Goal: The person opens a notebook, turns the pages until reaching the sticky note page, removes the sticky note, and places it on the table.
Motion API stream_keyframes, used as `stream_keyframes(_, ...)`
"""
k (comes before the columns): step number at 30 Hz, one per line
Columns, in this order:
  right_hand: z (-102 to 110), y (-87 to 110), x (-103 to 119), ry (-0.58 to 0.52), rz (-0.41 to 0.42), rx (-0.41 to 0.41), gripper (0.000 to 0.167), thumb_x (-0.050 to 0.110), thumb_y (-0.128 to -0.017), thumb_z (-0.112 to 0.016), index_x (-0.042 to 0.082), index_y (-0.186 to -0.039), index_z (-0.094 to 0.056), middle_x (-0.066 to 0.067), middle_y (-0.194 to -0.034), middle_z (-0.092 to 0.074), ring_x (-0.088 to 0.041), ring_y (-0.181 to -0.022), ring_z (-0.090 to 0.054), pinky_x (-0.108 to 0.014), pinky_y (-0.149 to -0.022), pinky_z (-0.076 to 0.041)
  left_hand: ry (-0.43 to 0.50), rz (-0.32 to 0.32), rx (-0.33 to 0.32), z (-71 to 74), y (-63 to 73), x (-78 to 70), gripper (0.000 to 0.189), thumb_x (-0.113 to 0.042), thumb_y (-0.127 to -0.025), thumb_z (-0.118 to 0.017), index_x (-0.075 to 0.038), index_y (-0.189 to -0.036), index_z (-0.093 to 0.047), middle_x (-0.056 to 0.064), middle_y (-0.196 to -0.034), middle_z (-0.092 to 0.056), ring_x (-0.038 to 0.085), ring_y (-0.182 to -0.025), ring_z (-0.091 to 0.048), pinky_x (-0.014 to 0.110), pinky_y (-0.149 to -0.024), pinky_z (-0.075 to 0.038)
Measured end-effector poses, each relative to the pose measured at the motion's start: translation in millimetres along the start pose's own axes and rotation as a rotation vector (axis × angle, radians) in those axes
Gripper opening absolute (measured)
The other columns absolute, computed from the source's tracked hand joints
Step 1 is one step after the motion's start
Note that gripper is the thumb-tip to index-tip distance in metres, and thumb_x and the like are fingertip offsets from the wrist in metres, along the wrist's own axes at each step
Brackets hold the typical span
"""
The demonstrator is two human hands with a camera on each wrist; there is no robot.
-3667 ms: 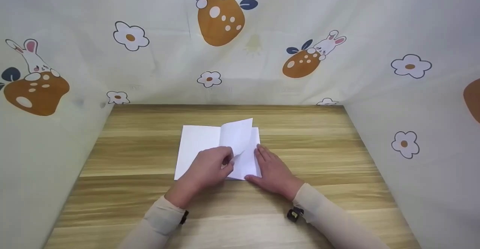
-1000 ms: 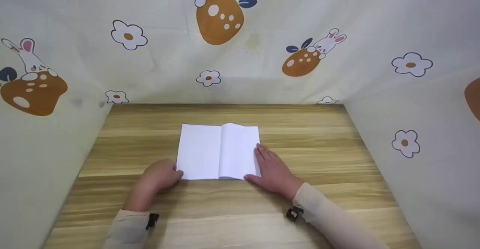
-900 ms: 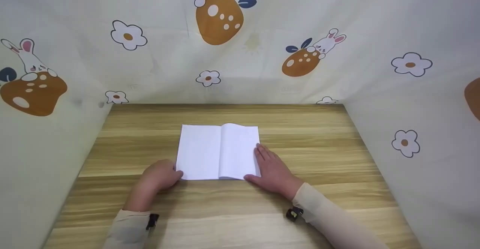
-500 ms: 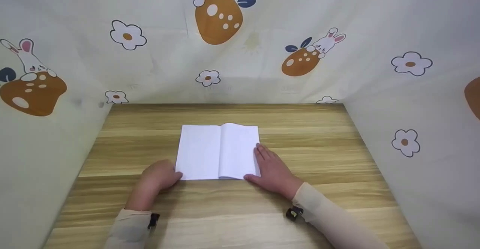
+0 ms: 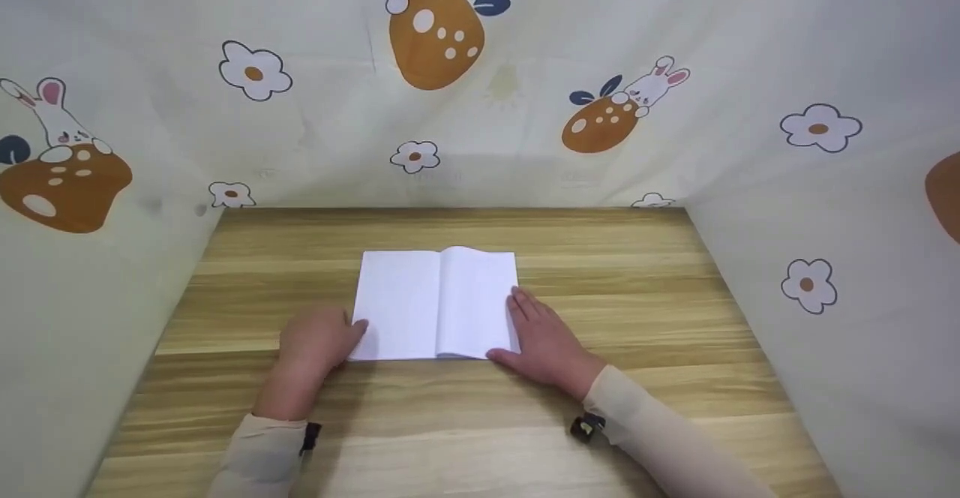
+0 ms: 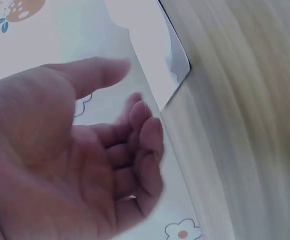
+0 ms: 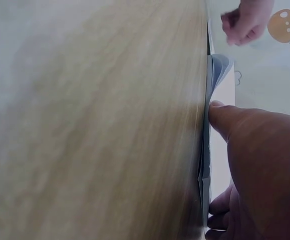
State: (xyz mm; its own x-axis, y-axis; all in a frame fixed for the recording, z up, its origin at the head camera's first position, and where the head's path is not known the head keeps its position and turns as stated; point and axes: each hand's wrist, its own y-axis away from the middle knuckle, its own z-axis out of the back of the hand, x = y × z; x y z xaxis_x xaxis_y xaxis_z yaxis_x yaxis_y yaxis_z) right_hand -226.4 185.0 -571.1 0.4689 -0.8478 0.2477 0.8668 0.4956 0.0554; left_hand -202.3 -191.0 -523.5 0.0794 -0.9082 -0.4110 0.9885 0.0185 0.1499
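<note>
**Reviewer:** Where is the item?

**Inspector:** The open booklet [image 5: 431, 304] lies on the wooden tabletop [image 5: 637, 280], between the two hands. Its left-hand page [image 5: 397, 299] is flat; its right-hand page [image 5: 480, 299] bulges near the fold. No writing can be made out on either page.

**Reviewer:** Condition of the hands?

**Inspector:** The left hand [image 5: 319, 339] is at the booklet's left side. From the head its thumb overlaps the page margin, but both wrist views show it raised and apart from the paper. The thumb stands off from the loosely bent fingers, with nothing between them. The right hand [image 5: 547, 340] rests at the right side: fingers along the edge, thumb on the near corner. It bears on the booklet without clamping it.

**Reviewer:** Which step is in hand?

**Inspector:** In my judgement, leafing through the booklet, at a pause between turns. The right hand seems to steady it; the left appears free.

**Reviewer:** And the next move?

**Inspector:** Should another leaf be turned, it calls for the left hand to cross to the right-hand page, lift a single sheet and lay it leftward, with the right hand easing its thumb enough to free the corner. The risk, I judge, is taking several sheets together, since the loose edges sit close.
</note>
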Motion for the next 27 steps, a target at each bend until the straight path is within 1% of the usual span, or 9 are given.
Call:
stream_keyframes(2, -0.3, -0.3, 0.0, -0.001, 0.001, -0.001, 0.108, 0.071, -0.102, -0.063, -0.01, -0.167, -0.033, -0.027, -0.178, -0.027, -0.042, -0.165, -0.027, -0.057, -0.131, -0.029, 0.021, -0.039, -0.053, -2.5, -4.5, -4.4, 0.034, -0.033, -0.105, -0.07, -0.001, -0.093, -0.074, 0.011, -0.082, -0.069, 0.026, -0.071, -0.06, 0.045, -0.063, -0.053)
stream_keyframes(4, -0.7, -0.5, -0.2, -0.002, 0.0, -0.005, 0.108, 0.071, -0.102, -0.063, -0.01, -0.167, -0.034, -0.027, -0.177, -0.028, -0.042, -0.165, -0.027, -0.057, -0.131, -0.029, 0.041, -0.077, -0.112, -6.5, -8.9, -9.3, 0.03, -0.03, -0.104, -0.072, 0.0, -0.108, -0.074, 0.015, -0.096, -0.072, 0.03, -0.081, -0.064, 0.05, -0.072, -0.057)
stream_keyframes(7, -0.7, -0.5, -0.1, -0.004, -0.002, -0.002, 0.108, 0.071, -0.102, -0.062, -0.01, -0.168, -0.033, -0.027, -0.178, -0.027, -0.042, -0.165, -0.026, -0.057, -0.132, -0.028, 0.053, -0.148, -0.164, -14.2, -14.4, -17.2, 0.038, -0.027, -0.104, -0.074, 0.002, -0.127, -0.071, 0.021, -0.121, -0.071, 0.038, -0.105, -0.069, 0.057, -0.092, -0.059)
stream_keyframes(9, -0.8, -0.6, -0.3, -0.001, -0.003, -0.001, 0.108, 0.071, -0.102, -0.062, -0.01, -0.168, -0.033, -0.027, -0.178, -0.027, -0.042, -0.165, -0.026, -0.056, -0.132, -0.028, 0.041, -0.221, -0.172, -20.0, -17.4, -21.8, 0.046, -0.027, -0.104, -0.074, 0.002, -0.138, -0.067, 0.024, -0.138, -0.067, 0.042, -0.125, -0.065, 0.061, -0.107, -0.054)
stream_keyframes(12, -1.0, -0.6, -0.4, 0.003, -0.001, 0.002, 0.108, 0.071, -0.103, -0.061, -0.01, -0.168, -0.032, -0.028, -0.178, -0.026, -0.042, -0.166, -0.026, -0.056, -0.132, -0.027, 0.014, -0.333, -0.14, -28.6, -21.4, -27.3, 0.061, -0.03, -0.104, -0.076, 0.001, -0.153, -0.058, 0.024, -0.16, -0.054, 0.045, -0.148, -0.051, 0.063, -0.122, -0.042)
stream_keyframes(14, -0.7, -0.4, -0.2, 0.006, -0.001, 0.003, 0.109, 0.072, -0.103, -0.061, -0.01, -0.168, -0.032, -0.028, -0.178, -0.026, -0.042, -0.166, -0.026, -0.055, -0.133, -0.026, -0.017, -0.386, -0.105, -33.6, -23.9, -29.8, 0.07, -0.035, -0.105, -0.076, -0.002, -0.161, -0.052, 0.023, -0.169, -0.045, 0.045, -0.155, -0.043, 0.064, -0.127, -0.035)
stream_keyframes(17, -0.2, -0.2, -0.1, 0.002, -0.002, 0.0, 0.109, 0.072, -0.103, -0.061, -0.01, -0.168, -0.032, -0.028, -0.178, -0.026, -0.042, -0.166, -0.026, -0.056, -0.133, -0.026, -0.052, -0.431, -0.058, -38.6, -27.9, -33.1, 0.078, -0.041, -0.106, -0.073, -0.004, -0.168, -0.044, 0.022, -0.176, -0.035, 0.045, -0.16, -0.035, 0.064, -0.129, -0.029)
stream_keyframes(22, 0.3, -0.1, 0.2, -0.01, -0.004, 0.0, 0.11, 0.072, -0.102, -0.062, -0.01, -0.168, -0.032, -0.028, -0.178, -0.026, -0.043, -0.165, -0.026, -0.057, -0.132, -0.027, -0.124, -0.439, 0.011, -41.5, -33.2, -36.9, 0.086, -0.048, -0.107, -0.069, -0.006, -0.173, -0.034, 0.023, -0.18, -0.025, 0.046, -0.165, -0.026, 0.067, -0.13, -0.024)
stream_keyframes(27, 0.6, 0.6, 0.6, -0.004, -0.006, 0.009, 0.109, 0.073, -0.102, -0.061, -0.009, -0.169, -0.031, -0.027, -0.178, -0.025, -0.042, -0.166, -0.025, -0.057, -0.132, -0.026, -0.145, -0.403, 0.081, -40.8, -35.9, -40.9, 0.091, -0.053, -0.105, -0.07, -0.007, -0.174, -0.031, 0.023, -0.181, -0.021, 0.047, -0.166, -0.021, 0.07, -0.13, -0.021)
